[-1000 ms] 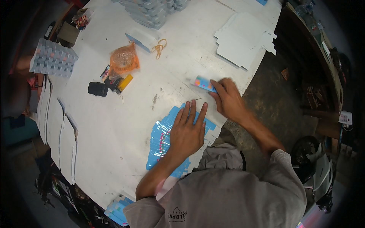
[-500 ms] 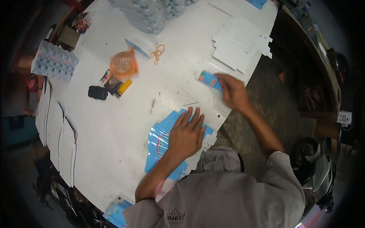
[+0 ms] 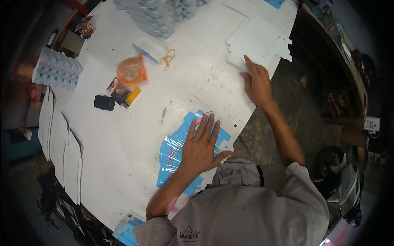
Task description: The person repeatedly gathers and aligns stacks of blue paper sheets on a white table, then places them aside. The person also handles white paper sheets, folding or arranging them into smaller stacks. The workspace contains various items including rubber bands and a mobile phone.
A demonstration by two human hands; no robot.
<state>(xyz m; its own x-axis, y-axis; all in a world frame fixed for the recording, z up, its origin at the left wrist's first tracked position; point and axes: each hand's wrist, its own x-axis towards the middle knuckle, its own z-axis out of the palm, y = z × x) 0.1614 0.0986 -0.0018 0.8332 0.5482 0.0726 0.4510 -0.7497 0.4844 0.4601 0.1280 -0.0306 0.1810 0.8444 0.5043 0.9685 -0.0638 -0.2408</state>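
1. Nearest, the person's grey shirt [image 3: 246, 213] fills the lower edge; left of it, a pile of blue printed cards [image 3: 126, 230] lies partly behind the left sleeve.
2. The left hand [image 3: 201, 151] lies palm down on a fan of blue card blanks [image 3: 170, 152], fingers lightly spread, thumb wide out to the right. Hand and forearm cover part of the fan, which lies on the white counter [image 3: 131, 143] close before the person.
3. Past the fan, the right hand [image 3: 258, 84] is at the counter's right edge, thumb and forefinger wide apart. The forefinger's tip overlaps the near edge of a stack of white blanks [image 3: 256, 39]; whether it touches, I cannot tell.
4. At the left edge lie piles of white sheets [image 3: 72, 164].
5. Mid-counter, a black pouch [image 3: 104, 103], a yellow object [image 3: 132, 96] and an orange plastic bag [image 3: 132, 74] sit close together, between the fan and the far stacks.
6. Just beyond, a folded card piece [image 3: 145, 53] lies beside yellowish rubber bands [image 3: 167, 59].
7. Farther off stand nested grey cartons [image 3: 154, 18]; a similar stack [image 3: 57, 67] stands far left, near a brown box [image 3: 73, 43].
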